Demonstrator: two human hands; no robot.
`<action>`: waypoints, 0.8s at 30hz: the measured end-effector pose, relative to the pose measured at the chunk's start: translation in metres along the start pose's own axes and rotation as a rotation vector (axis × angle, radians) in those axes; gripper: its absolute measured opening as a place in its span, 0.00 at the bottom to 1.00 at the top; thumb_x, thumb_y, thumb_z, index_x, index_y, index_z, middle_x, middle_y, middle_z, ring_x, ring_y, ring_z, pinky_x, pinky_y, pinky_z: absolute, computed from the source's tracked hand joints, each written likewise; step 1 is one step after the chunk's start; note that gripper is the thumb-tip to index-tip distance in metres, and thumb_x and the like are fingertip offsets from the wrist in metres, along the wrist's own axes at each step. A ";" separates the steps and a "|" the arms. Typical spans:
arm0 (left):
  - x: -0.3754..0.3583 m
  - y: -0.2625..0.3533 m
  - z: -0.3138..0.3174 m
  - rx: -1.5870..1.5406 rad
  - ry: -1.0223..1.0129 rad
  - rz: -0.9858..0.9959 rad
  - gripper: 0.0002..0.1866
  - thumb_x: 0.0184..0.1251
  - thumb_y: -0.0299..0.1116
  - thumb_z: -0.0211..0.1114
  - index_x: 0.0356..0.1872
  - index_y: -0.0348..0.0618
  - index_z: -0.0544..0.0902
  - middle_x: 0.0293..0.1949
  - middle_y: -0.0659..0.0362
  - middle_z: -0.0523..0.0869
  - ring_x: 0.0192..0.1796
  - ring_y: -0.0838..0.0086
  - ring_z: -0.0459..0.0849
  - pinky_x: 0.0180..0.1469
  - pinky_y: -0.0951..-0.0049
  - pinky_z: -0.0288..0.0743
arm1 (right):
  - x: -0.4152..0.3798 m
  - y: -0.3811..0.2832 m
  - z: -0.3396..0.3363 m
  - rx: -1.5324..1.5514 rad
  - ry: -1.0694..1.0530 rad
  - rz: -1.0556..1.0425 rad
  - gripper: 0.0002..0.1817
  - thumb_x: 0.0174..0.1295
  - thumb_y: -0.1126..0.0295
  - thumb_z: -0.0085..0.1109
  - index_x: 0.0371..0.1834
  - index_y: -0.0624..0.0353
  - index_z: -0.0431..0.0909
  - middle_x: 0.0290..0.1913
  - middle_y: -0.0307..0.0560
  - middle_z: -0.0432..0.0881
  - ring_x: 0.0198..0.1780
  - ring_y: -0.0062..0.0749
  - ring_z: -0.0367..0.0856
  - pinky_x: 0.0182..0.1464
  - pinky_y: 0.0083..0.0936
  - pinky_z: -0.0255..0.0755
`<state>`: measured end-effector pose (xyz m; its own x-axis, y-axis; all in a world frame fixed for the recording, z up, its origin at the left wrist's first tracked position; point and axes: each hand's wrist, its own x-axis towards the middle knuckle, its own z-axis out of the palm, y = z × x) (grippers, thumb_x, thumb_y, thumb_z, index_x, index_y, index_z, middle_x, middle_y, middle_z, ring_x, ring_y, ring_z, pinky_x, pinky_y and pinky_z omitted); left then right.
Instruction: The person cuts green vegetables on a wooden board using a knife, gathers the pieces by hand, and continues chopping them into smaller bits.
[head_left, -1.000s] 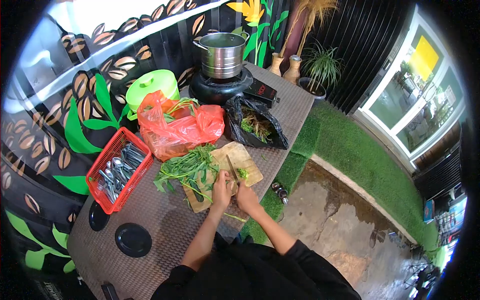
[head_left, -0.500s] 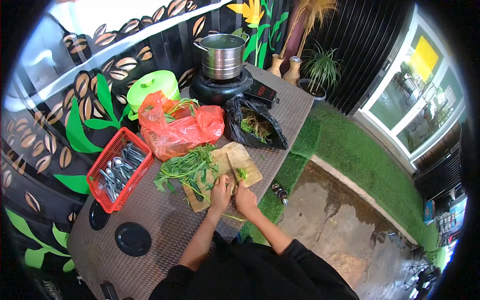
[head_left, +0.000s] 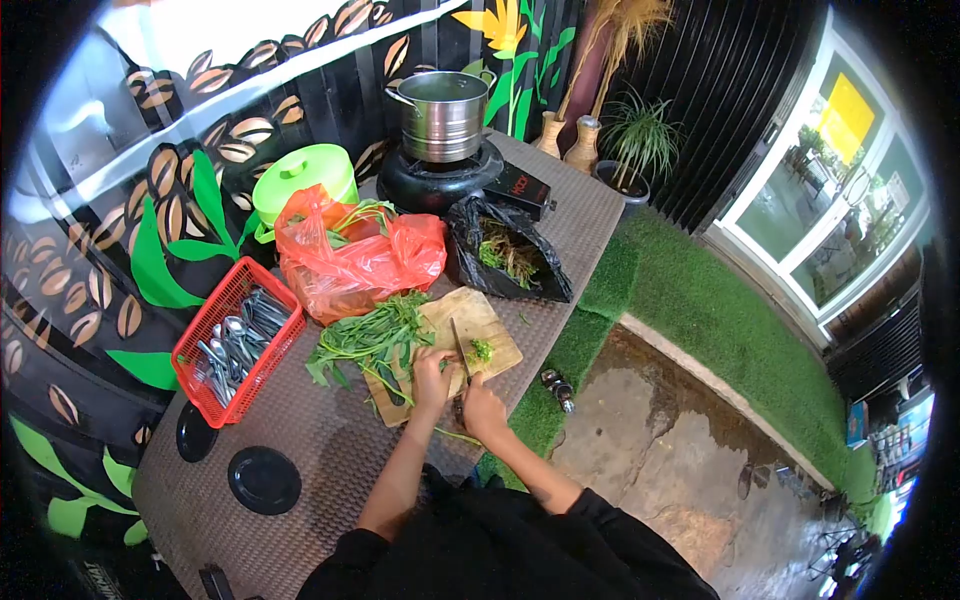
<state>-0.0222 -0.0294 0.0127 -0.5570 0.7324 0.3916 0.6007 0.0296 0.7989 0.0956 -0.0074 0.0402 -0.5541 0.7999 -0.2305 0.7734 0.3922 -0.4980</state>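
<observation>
My right hand (head_left: pixel 484 408) is closed around the handle of a knife (head_left: pixel 459 342), whose blade points away from me over the wooden cutting board (head_left: pixel 490 327). Just left of the blade, my left hand (head_left: pixel 432 378) presses down with bent fingers on leafy green stems; its fingertips are partly hidden. Small chopped green pieces (head_left: pixel 480 351) lie to the right of the blade. A heap of long-stemmed leafy greens (head_left: pixel 372 335) spreads over the board's left side and onto the table. One loose stem (head_left: pixel 457 436) sticks out by the near edge of the board.
Behind the board are a red plastic bag (head_left: pixel 350 262) and a black bag (head_left: pixel 553 270) with plant scraps. A red basket (head_left: pixel 190 378) of cutlery stands left, near black plates (head_left: pixel 264 480). Farther back are a green lidded pot (head_left: pixel 305 180) and a steel pot (head_left: pixel 440 120) on a stove (head_left: pixel 425 180).
My right hand and the knife have shifted slightly toward me and left. My left hand has moved a little left on the stems.
</observation>
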 end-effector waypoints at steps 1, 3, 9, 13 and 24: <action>-0.001 -0.001 -0.001 0.082 0.017 0.031 0.07 0.42 0.19 0.67 0.26 0.34 0.79 0.29 0.51 0.79 0.39 0.58 0.75 0.43 0.63 0.69 | 0.007 0.002 0.007 0.013 0.001 0.001 0.19 0.67 0.61 0.39 0.50 0.68 0.60 0.33 0.70 0.79 0.37 0.64 0.79 0.38 0.51 0.74; -0.004 -0.002 -0.002 0.166 0.033 0.058 0.06 0.42 0.20 0.67 0.25 0.34 0.82 0.29 0.51 0.79 0.39 0.58 0.75 0.43 0.63 0.69 | 0.018 0.007 0.015 0.027 -0.002 0.004 0.19 0.67 0.60 0.38 0.51 0.67 0.60 0.32 0.70 0.79 0.37 0.63 0.80 0.38 0.51 0.74; -0.009 -0.006 0.000 0.180 0.003 0.129 0.05 0.50 0.24 0.64 0.28 0.33 0.83 0.31 0.52 0.80 0.41 0.59 0.75 0.45 0.63 0.70 | 0.016 0.006 0.010 0.063 0.052 -0.078 0.16 0.67 0.62 0.39 0.47 0.66 0.61 0.32 0.69 0.79 0.36 0.62 0.80 0.38 0.51 0.74; -0.012 -0.001 -0.002 0.199 -0.023 0.175 0.07 0.53 0.24 0.61 0.32 0.32 0.82 0.34 0.51 0.80 0.43 0.58 0.75 0.47 0.63 0.70 | 0.020 0.005 0.016 0.053 0.069 -0.043 0.15 0.66 0.63 0.39 0.45 0.66 0.61 0.32 0.69 0.79 0.36 0.63 0.79 0.38 0.51 0.73; -0.011 -0.009 -0.009 0.158 -0.072 0.138 0.08 0.54 0.23 0.58 0.33 0.32 0.83 0.32 0.50 0.80 0.44 0.58 0.76 0.48 0.64 0.71 | 0.019 0.009 0.023 -0.005 0.110 -0.065 0.19 0.66 0.61 0.41 0.49 0.68 0.60 0.27 0.65 0.80 0.32 0.58 0.81 0.35 0.49 0.74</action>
<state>-0.0264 -0.0440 0.0050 -0.4242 0.7834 0.4543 0.7540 0.0276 0.6563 0.0849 0.0003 0.0119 -0.5661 0.8176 -0.1049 0.7387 0.4467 -0.5048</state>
